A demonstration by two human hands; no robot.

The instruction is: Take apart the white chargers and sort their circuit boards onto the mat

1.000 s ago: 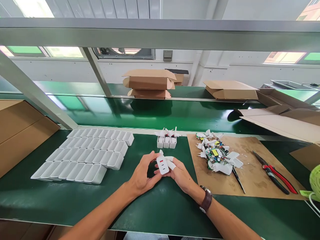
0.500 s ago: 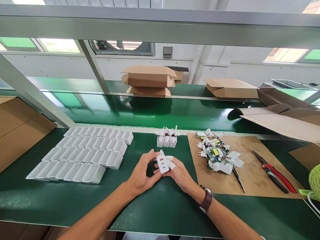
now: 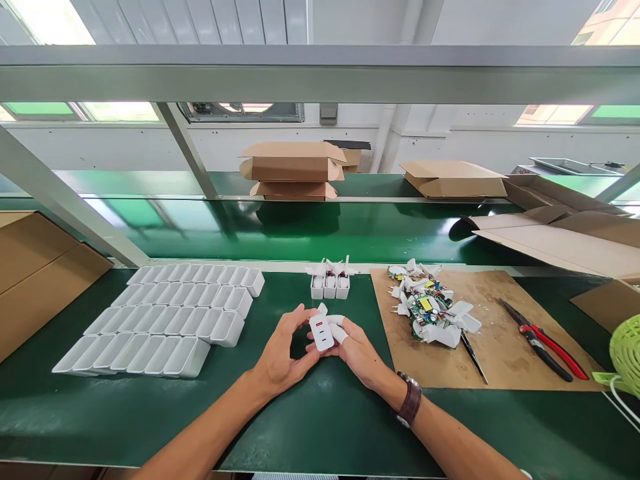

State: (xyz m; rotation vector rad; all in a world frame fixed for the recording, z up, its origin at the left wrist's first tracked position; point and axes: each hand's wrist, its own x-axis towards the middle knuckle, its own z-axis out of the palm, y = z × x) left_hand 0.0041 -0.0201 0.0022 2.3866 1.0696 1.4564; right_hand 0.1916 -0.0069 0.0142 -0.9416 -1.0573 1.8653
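Observation:
A small white charger [image 3: 321, 333], its face with several port slots turned up, is held over the bench between both hands. My left hand [image 3: 284, 352] curves round its left side, with the fingertips at its edge and underside. My right hand [image 3: 361, 352] grips it from the right; white covers wrap some of its fingers. Beyond the hands stand three white housings [image 3: 329, 287] with white parts and wires on top. Left of them lie rows of open white housings [image 3: 165, 320]. A pile of circuit boards [image 3: 427, 307] with white plastic parts lies to the right.
Under the board pile is a brown cardboard sheet [image 3: 520, 360], with red-black pliers [image 3: 545, 347] and a thin black tool [image 3: 473, 357] on it. Cardboard boxes [image 3: 295, 163] stand at the back. One large carton [image 3: 45, 287] is at the left, a green coiled item [image 3: 627, 353] at the right.
The view has tilted up slightly, so the scene sits a little lower. Both hands still hold the charger in nearly the same pose.

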